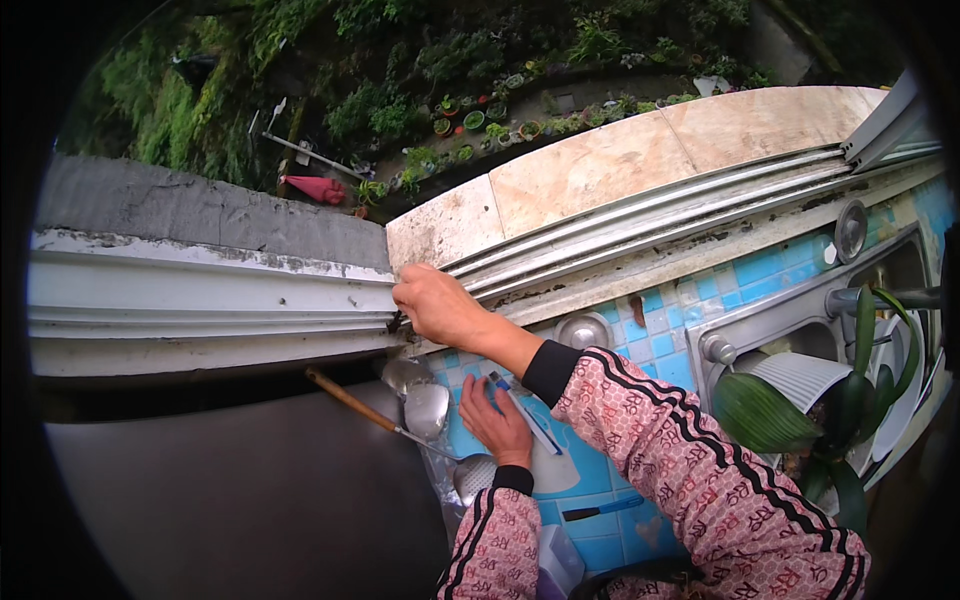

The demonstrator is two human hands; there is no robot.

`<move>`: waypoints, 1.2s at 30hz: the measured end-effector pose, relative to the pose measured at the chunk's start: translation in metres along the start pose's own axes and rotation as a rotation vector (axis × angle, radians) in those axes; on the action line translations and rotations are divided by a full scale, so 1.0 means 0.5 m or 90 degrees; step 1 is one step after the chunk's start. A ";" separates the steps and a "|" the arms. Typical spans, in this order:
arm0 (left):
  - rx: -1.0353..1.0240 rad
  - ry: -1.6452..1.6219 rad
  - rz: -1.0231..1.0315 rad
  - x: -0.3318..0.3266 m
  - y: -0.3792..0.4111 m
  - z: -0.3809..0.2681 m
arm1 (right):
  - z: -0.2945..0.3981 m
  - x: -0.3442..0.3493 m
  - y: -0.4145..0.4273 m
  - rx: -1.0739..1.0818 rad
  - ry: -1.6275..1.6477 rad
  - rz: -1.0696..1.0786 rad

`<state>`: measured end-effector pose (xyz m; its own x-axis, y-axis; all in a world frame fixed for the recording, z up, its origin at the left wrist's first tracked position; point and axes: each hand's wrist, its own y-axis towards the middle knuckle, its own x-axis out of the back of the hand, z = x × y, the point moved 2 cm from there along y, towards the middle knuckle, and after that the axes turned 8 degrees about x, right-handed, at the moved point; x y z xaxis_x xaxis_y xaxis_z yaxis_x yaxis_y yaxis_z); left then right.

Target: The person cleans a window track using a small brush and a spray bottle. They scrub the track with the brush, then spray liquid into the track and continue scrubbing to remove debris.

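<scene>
My right hand is stretched out to the corner where the white window frame meets the sliding-window track. Its fingers are curled down into that corner, and whatever they may grip is hidden. Just below the fist shows a small dark patch. My left hand rests on the blue tiled counter with its fingers apart, holding nothing. Beside it lies a long, narrow blue and white object, partly on a pale flat piece. Nearer to me is a small tool with a blue handle and a dark end.
Left of the counter lies a large dark panel, with a wooden-handled skimmer reaching over its edge. Metal ladles lie alongside. At right are a steel sink and a leafy plant. Beyond the stone ledge is a drop to a garden.
</scene>
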<state>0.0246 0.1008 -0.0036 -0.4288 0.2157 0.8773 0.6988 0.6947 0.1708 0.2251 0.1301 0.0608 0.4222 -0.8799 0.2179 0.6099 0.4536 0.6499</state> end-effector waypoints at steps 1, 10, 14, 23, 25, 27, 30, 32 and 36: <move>0.005 0.001 0.003 0.000 0.000 -0.003 | -0.001 -0.001 0.001 0.012 0.005 -0.009; -0.006 0.001 -0.003 0.002 0.001 -0.001 | -0.003 -0.003 0.004 0.062 -0.003 0.016; 0.005 -0.005 0.000 0.001 0.001 -0.001 | -0.001 0.002 0.017 0.122 -0.067 0.085; -0.002 0.007 0.000 -0.004 0.006 -0.005 | 0.006 -0.007 0.013 0.091 -0.048 0.071; 0.005 0.011 -0.001 -0.001 0.003 0.003 | 0.007 -0.004 0.017 0.089 -0.052 0.077; 0.004 0.018 -0.004 0.002 0.002 0.005 | -0.007 0.015 0.016 0.074 -0.068 0.086; -0.009 0.027 -0.008 0.004 0.005 -0.002 | -0.010 0.013 0.019 0.097 -0.060 0.091; -0.015 0.020 -0.005 0.002 0.007 -0.007 | -0.010 -0.004 0.020 0.101 -0.062 0.117; -0.014 0.022 -0.007 0.000 0.007 -0.004 | -0.012 -0.008 0.019 0.114 -0.088 0.153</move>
<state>0.0279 0.1018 -0.0022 -0.4166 0.1843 0.8902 0.7064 0.6820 0.1894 0.2330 0.1389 0.0615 0.4372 -0.7669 0.4699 0.3711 0.6297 0.6825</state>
